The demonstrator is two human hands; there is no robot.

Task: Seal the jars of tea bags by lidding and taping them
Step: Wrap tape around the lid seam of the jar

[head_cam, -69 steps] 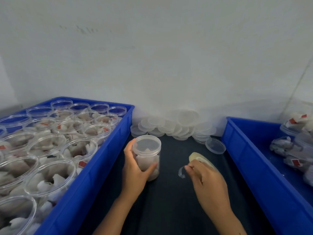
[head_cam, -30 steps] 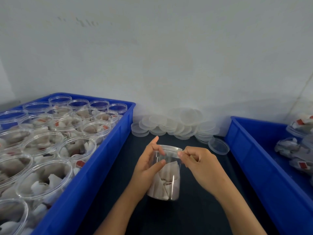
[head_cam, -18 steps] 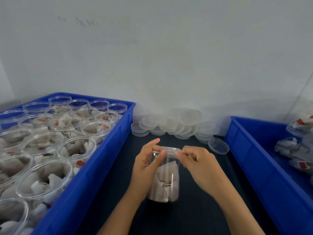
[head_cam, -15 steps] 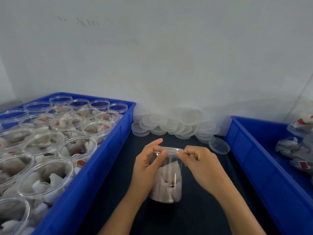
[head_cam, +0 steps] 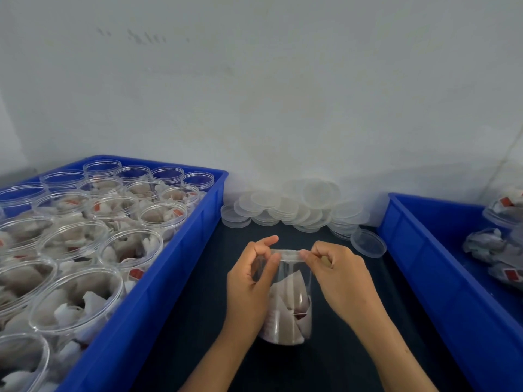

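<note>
We hold the lidded jar (head_cam: pixel 285 301) of tea bags at 6 o'clock on the dark tabletop (head_cam: pixel 198 292). Our left hand (head_cam: pixel 250 284) has its grip wrapped round the jar's side; our right hand (head_cam: pixel 336 273) pinches at the lid (head_cam: pixel 287 254) rim. Spare lids (head_cam: pixel 288 206) sit at 12 o'clock.

On the dark counter (head_cam: pixel 339 363), between two blue bins, the left hand (head_cam: pixel 249 290) grips a lidded jar (head_cam: pixel 288 312) of tea bags, while the right hand (head_cam: pixel 336 275) pinches at its lid rim. Loose lids (head_cam: pixel 288 207) lie heaped along the counter's far edge.
</note>
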